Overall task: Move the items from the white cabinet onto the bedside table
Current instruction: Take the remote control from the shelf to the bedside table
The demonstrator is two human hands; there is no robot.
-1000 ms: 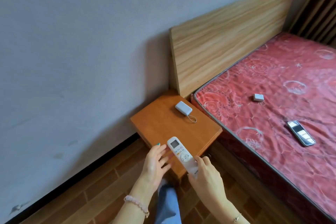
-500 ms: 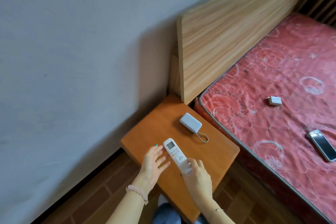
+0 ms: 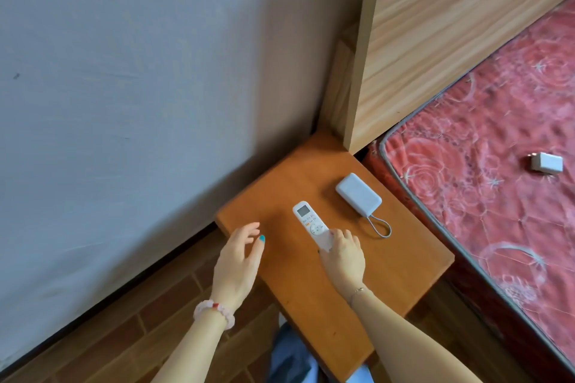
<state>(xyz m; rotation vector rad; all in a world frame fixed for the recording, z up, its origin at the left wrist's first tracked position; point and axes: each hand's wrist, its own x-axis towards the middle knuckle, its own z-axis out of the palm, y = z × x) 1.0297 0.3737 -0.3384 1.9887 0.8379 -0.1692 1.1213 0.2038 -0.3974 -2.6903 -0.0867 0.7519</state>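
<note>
right hand [image 3: 342, 255] pinches remote [image 3: 308, 221] by near end | left hand [image 3: 238, 261] spread, idle | risk: abrupt release may knock power bank [image 3: 357, 197]

No legible text; remote control [image 3: 312, 225] button labels blurred

White remote [image 3: 311, 224]; orange table [image 3: 392, 270]; red rose-patterned mattress [image 3: 497, 227].
</note>
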